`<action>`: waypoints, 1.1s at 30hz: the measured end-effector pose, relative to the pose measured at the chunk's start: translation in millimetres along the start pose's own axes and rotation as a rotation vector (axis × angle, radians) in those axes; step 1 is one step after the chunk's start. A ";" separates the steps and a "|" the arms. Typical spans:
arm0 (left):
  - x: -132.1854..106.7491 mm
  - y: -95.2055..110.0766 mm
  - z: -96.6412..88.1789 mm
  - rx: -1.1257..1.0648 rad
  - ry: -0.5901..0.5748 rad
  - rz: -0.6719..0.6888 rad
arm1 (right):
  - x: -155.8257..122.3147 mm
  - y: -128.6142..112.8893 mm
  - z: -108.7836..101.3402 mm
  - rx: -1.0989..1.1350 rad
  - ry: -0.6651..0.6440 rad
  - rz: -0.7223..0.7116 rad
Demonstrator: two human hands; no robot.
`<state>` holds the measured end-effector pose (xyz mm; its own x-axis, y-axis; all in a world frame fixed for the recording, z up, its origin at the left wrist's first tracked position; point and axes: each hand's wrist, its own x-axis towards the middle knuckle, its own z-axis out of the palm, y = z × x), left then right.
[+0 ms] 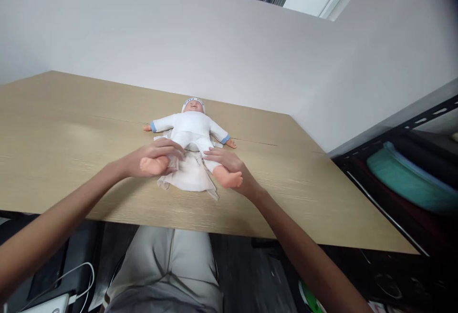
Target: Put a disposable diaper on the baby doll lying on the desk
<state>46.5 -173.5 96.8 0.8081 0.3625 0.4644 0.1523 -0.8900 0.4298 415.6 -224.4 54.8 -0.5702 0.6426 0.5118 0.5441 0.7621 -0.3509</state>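
Observation:
A baby doll (193, 124) in a white suit with blue cuffs and a printed white cap lies on its back. Its arms are stretched out and its feet point towards me. Beneath its hips and between its spread legs lies an unfolded white diaper (191, 177). My left hand (159, 151) is curled round the leg at the left, whose bare foot shows in front of the palm. Over the other leg rests my right hand (231, 160), its fingers around the thigh; that foot sticks out below. Parts of both hands' fingers are hidden or blurred.
The doll lies on a wooden table (89, 108) set against a pale wall (161, 41). At the right stands a black rack (397, 136) with a teal item (411, 177) on it. Below the table's near edge are a white cable (91, 267) and a white device (48, 303).

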 end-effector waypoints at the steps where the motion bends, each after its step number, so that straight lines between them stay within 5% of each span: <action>1: -10.6 -7.8 -3.3 0.011 -0.041 0.023 | -8.0 6.3 -0.4 -0.020 -0.017 -0.050; 6: -42.4 -35.9 -2.2 0.060 -0.124 0.101 | -35.4 30.1 15.9 -0.175 -0.074 -0.193; 12: -44.8 -35.0 7.1 0.139 -0.270 0.001 | -35.3 18.8 15.5 -0.169 -0.171 -0.085; 23: -35.9 -22.8 5.5 0.120 -0.329 -0.063 | -27.0 -0.4 -8.9 0.078 -0.195 0.132; 29: -24.9 -2.3 26.8 0.209 -0.227 -0.225 | -31.9 -37.6 19.0 -0.190 -0.143 0.152; 33: -21.0 -4.1 41.2 0.268 -0.199 -0.248 | -35.1 -42.2 36.8 -0.269 -0.118 0.167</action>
<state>52.4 -188.8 53.4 0.8184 0.5380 0.2021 0.4778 -0.8324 0.2807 390.0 -276.2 22.8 -0.5186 0.7734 0.3646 0.7698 0.6079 -0.1945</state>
